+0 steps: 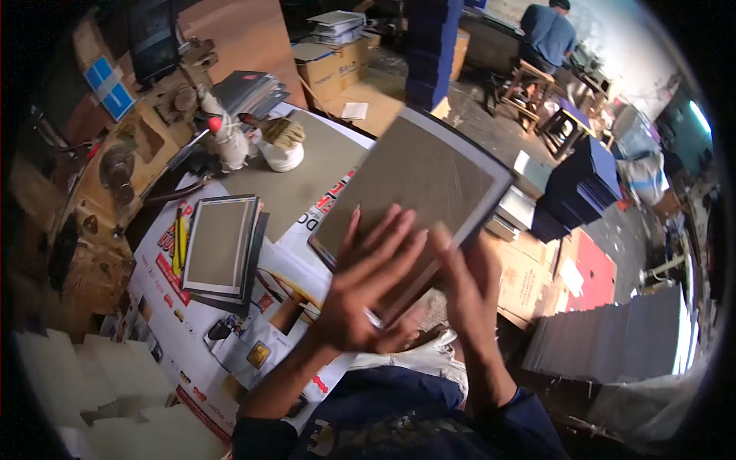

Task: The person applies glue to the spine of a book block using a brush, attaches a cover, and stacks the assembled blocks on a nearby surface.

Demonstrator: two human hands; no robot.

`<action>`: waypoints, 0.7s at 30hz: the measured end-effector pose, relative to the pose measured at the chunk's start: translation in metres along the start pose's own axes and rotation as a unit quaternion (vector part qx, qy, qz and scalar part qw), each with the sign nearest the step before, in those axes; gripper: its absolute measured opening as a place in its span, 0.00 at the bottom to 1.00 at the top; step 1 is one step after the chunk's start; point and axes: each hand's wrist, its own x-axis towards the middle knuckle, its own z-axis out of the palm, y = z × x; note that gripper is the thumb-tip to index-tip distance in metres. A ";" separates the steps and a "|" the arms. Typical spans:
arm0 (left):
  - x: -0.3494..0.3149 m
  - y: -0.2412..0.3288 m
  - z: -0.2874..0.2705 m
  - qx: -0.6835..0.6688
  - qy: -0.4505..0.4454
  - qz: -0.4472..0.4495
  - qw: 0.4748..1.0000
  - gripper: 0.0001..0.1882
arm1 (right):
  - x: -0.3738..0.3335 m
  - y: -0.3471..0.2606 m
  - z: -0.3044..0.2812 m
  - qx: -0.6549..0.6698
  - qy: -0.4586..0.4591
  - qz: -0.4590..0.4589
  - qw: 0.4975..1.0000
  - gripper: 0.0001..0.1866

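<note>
A grey-brown cover board (414, 169) with a pale border and dark outer edge is tilted in front of me, raised over the table's right side. My left hand (368, 287) lies across its near part, fingers stretched over the grey face and thumb below the near edge. At the near right edge, my right hand (468, 284) closes on the board; motion smears its fingers. Left of it, a small stack of similar bordered boards (220, 245) rests on the printed sheet (199, 360). A yellow cutter knife (180, 244) lies beside that stack.
A white pot (282, 156) with a brush on it and a red-tipped bottle (228, 144) stand at the table's back. An iron machine (115, 176) borders the left. Dark blue stacks (579, 188) and grey boards (613, 337) fill the right. Another person (548, 37) sits far off.
</note>
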 end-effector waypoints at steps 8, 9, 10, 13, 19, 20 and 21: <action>0.024 -0.109 0.022 0.052 0.079 -0.101 0.990 0.15 | 0.106 0.065 -0.093 -0.092 0.068 0.008 0.993 0.19; 0.020 -0.116 0.028 0.027 0.065 -0.108 0.992 0.14 | 0.106 0.072 -0.092 -0.134 0.075 0.004 0.988 0.19; 0.014 -0.124 0.034 0.026 0.058 -0.112 0.992 0.15 | 0.107 0.078 -0.091 -0.128 0.070 0.005 0.989 0.20; 0.001 -0.131 0.044 0.023 0.079 -0.106 0.991 0.17 | 0.107 0.085 -0.087 -0.224 0.094 -0.014 0.970 0.23; -0.010 -0.137 0.052 -0.024 0.101 -0.123 0.987 0.16 | 0.100 0.061 -0.093 -0.489 0.104 -0.022 0.866 0.27; -0.011 -0.139 0.053 -0.029 0.106 -0.126 0.986 0.16 | 0.101 0.063 -0.096 -0.498 0.109 -0.070 0.857 0.27; -0.013 -0.142 0.055 -0.025 0.108 -0.112 0.988 0.16 | 0.102 0.066 -0.097 -0.506 0.113 -0.119 0.847 0.27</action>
